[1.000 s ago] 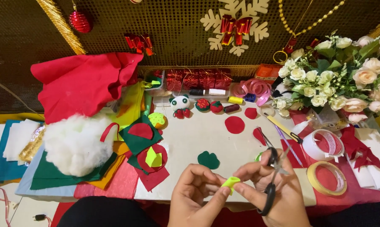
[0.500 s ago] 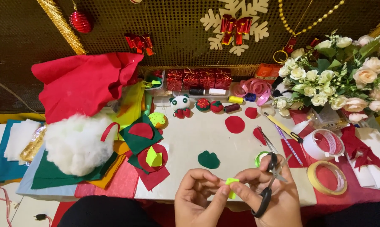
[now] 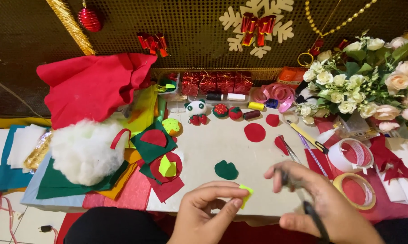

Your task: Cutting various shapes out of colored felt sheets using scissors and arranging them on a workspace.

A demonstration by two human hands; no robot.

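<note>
My left hand (image 3: 208, 210) pinches a small yellow-green felt piece (image 3: 246, 195) between thumb and forefinger, low at the table's front edge. My right hand (image 3: 323, 205) is blurred by motion just to the right and grips black-handled scissors (image 3: 313, 216), now apart from the felt piece. A dark green felt leaf shape (image 3: 226, 170) lies on the white table (image 3: 213, 144) just beyond my left hand.
Stacked felt sheets (image 3: 156, 158), white stuffing (image 3: 83, 151) and red cloth (image 3: 93, 86) fill the left. Red felt circles (image 3: 255, 132), thread spools (image 3: 256, 106), small felt toys (image 3: 196, 108), tape rolls (image 3: 355, 190), and a flower bouquet (image 3: 371, 86) sit at the back and right.
My right hand with the scissors has pulled away to the right from the felt piece. My left hand keeps hold of the piece and has shifted slightly left.
</note>
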